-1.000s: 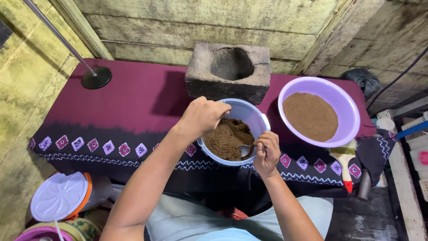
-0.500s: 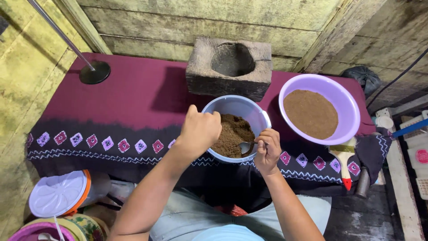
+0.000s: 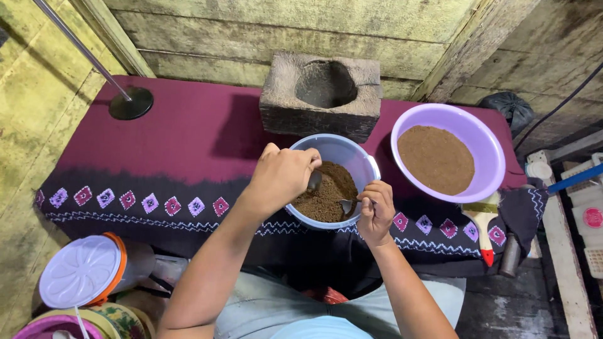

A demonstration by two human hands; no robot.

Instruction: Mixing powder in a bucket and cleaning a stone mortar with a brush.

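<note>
Head view. The left hand (image 3: pixel 286 176) is closed round a spoon (image 3: pixel 313 182) whose bowl dips into brown powder (image 3: pixel 326 194) in a pale blue bowl (image 3: pixel 352 154). The right hand (image 3: pixel 375 210) grips a second spoon (image 3: pixel 347 204), its bowl resting on the powder at the near rim. The blue bowl stands on a maroon cloth (image 3: pixel 182 138), just in front of a stone mortar (image 3: pixel 323 91). To its right, a purple basin (image 3: pixel 483 141) holds finer brown powder. A brush (image 3: pixel 482 220) lies at the cloth's right edge. Lower left, a white-lidded jar (image 3: pixel 88 270) lies below the table.
</note>
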